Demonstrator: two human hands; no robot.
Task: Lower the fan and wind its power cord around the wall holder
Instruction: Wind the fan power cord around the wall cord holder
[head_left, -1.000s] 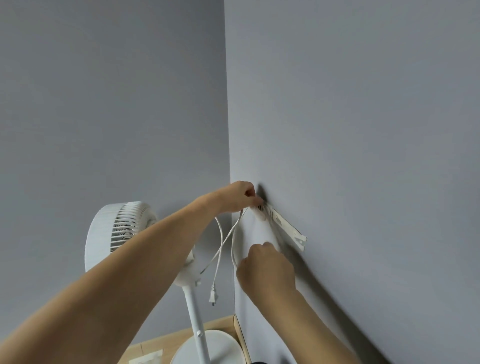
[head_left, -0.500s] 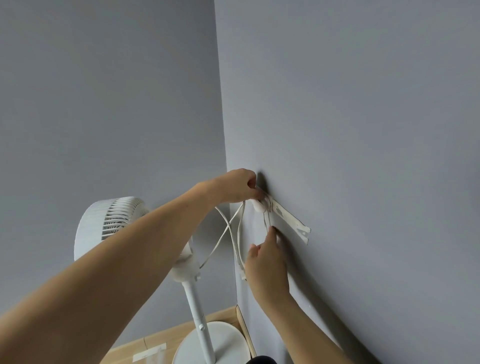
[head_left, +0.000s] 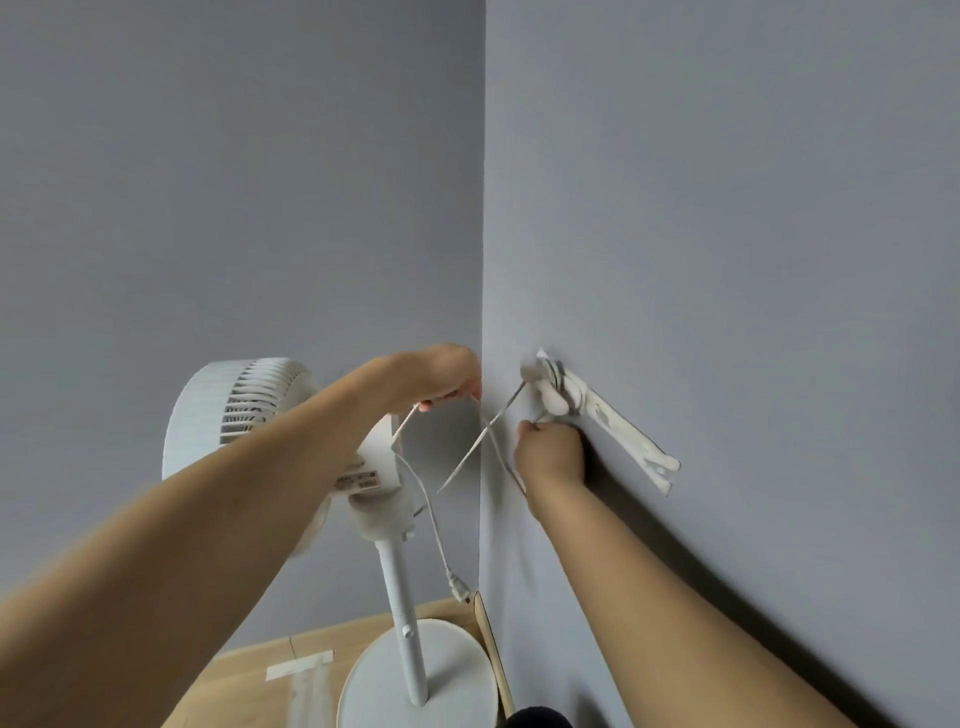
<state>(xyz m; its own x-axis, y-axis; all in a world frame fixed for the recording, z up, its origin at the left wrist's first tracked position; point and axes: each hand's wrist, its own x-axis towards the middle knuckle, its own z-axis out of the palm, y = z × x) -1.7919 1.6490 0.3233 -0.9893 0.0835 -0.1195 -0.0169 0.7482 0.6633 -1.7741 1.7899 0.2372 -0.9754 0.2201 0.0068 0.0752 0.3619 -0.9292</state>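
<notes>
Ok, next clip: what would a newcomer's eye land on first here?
Probably the two hands at the wall corner: the left hand pinching the white power cord, the right hand just under the wall holder, which already carries loops. Next, the white fan standing low on the left.

Left arm (head_left: 208, 525) bare, stretched up from lower left toward the corner, forearm rising diagonally, wrist bent slightly down. Left hand (head_left: 447, 376) curled, knuckles up, fingers (head_left: 457, 396) pinched closed on the cord (head_left: 480, 447), clear of the right-hand wall. Right arm (head_left: 639, 597) bare, reaching up from lower right along the wall, forearm nearly straight. Right hand (head_left: 550, 452) in a loose fist, back toward the camera, knuckles at the wall just beneath the holder (head_left: 558, 387), fingertips hidden, closed around cord. Hands near, not touching, left slightly higher.
</notes>
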